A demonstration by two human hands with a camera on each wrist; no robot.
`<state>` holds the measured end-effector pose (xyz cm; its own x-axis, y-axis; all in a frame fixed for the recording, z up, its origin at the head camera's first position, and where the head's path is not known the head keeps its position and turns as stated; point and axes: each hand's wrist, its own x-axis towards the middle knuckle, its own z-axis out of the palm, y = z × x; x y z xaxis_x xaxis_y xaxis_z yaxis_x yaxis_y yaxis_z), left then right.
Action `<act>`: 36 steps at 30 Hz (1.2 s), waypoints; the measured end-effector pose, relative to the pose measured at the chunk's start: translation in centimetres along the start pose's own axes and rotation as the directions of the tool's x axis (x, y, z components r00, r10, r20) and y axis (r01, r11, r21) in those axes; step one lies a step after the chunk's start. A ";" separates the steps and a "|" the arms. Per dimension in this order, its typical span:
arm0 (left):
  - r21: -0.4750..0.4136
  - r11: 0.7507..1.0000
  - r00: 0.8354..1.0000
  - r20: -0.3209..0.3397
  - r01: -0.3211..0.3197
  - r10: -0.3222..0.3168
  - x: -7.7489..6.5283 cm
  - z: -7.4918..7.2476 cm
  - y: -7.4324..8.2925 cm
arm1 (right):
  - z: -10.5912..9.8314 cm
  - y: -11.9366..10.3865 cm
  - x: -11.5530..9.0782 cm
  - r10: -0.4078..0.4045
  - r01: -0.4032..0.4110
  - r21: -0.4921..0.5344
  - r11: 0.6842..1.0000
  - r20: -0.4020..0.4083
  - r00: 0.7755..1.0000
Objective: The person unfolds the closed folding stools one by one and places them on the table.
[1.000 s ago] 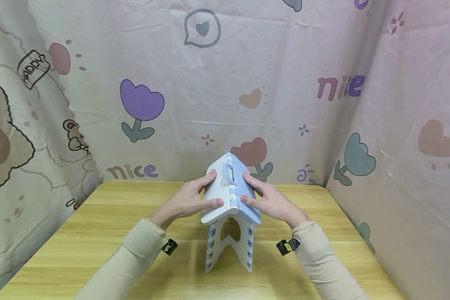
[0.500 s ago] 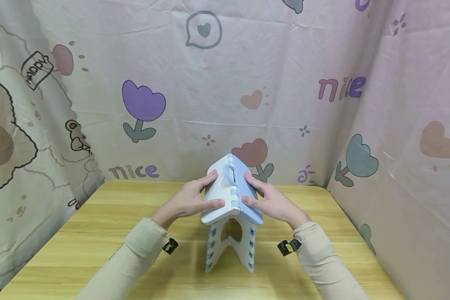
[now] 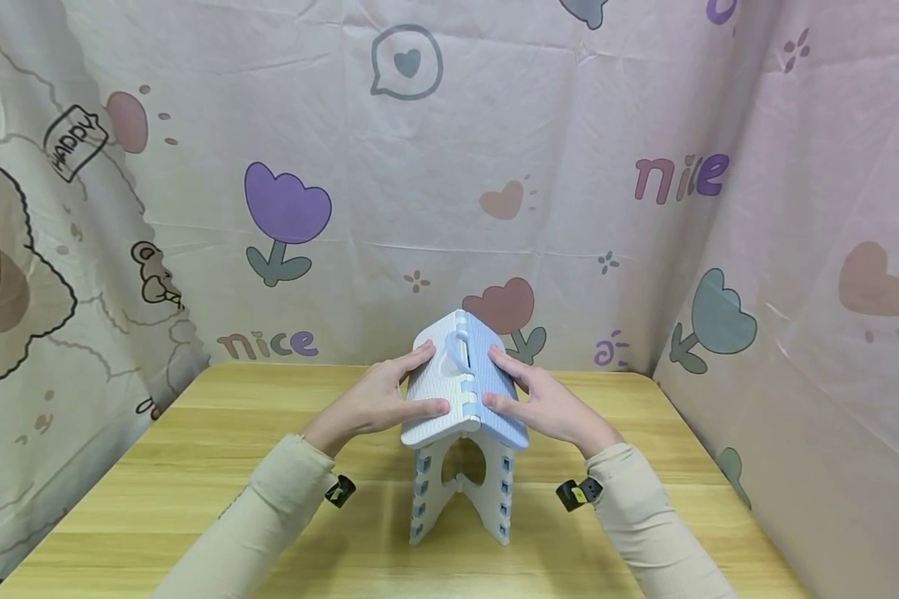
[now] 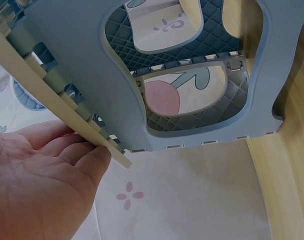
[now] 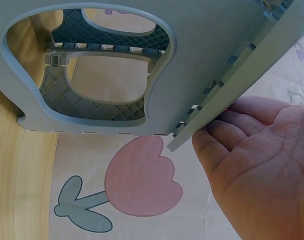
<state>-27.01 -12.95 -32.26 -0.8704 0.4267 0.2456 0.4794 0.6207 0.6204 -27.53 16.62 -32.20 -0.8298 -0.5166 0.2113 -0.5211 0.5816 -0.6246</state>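
Note:
A white and pale blue folding step stool (image 3: 429, 387) stands partly folded on the table, its two seat halves tilted like a roof. A small loop handle (image 3: 458, 353) shows at the ridge. My left hand (image 3: 374, 399) lies on the white half, thumb and forefinger spread over its top. On the blue half (image 3: 500, 384), my right hand (image 3: 548, 404) rests in the same way. From below, the left fingers (image 4: 94, 157) and right fingers (image 5: 204, 142) meet the outer faces near the panel edges. Their tips are partly hidden. The legs (image 3: 424, 512) stand a little apart.
The stool stands on a wooden table (image 3: 255, 466). Behind it hangs a printed cloth (image 3: 389, 191) with flowers and lettering, which also covers both sides. Black wrist cameras, one (image 3: 340, 492) on the left and one (image 3: 572, 494) on the right, hang under the wrists.
The stool's legs and seat halves have spread slightly wider apart, mostly toward the right. Both hands keep their places on the seat halves. The view has shifted slightly.

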 end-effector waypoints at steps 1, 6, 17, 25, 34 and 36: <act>0.003 1.000 1.000 -0.001 -0.001 0.001 0.0 0.0 0.0 | 0.0 0.0 0.0 0.001 -0.001 -0.004 1.000 -0.001 1.000; 0.014 1.000 1.000 -0.002 0.005 -0.005 0.0 0.0 0.2 | -0.1 0.0 -0.1 0.004 -0.004 -0.009 1.000 -0.003 1.000; 0.013 1.000 1.000 -0.005 0.026 -0.026 0.0 0.0 0.4 | -0.3 0.0 -0.2 -0.010 0.010 -0.024 1.000 -0.013 1.000; 0.060 0.998 0.999 -0.010 0.035 -0.034 0.1 -0.1 0.7 | -0.5 0.0 -0.3 0.011 -0.012 -0.050 0.999 -0.014 1.000; 0.201 0.978 0.996 0.057 0.052 -0.065 0.3 -0.7 1.9 | -0.6 -0.3 -0.3 0.004 -0.004 -0.124 0.992 0.003 1.000; 0.198 0.978 0.995 0.063 0.062 -0.076 0.2 -0.7 2.0 | -0.6 -0.3 -0.4 0.001 0.000 -0.139 0.990 0.001 1.000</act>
<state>-26.28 -12.08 -30.44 -0.8955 0.4188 0.1507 0.4372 0.7641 0.4743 -27.14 17.04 -31.62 -0.8298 -0.5171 0.2098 -0.5435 0.6635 -0.5142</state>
